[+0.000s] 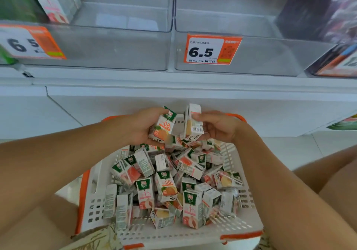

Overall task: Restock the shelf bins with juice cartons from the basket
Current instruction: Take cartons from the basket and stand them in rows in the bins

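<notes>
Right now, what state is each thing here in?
Left hand: holding a juice carton.
Right hand: holding another carton.
Basket: heaped with loose cartons.
Left bin: one carton at its back left.
Right bin: no cartons visible.

clear bins (123, 48) open above, shelf edge (173, 87) between, basket (92, 191) crowded

An orange-and-white price tag (211, 49) reading 6.5 sits right of centre in the upper frame, and a second, blurred tag (31, 42) at upper left. Dark purple packaging (332, 10) fills the upper right corner. White floor tiles (295, 151) show at middle right, patterned cloth (92, 240) at bottom.
</notes>
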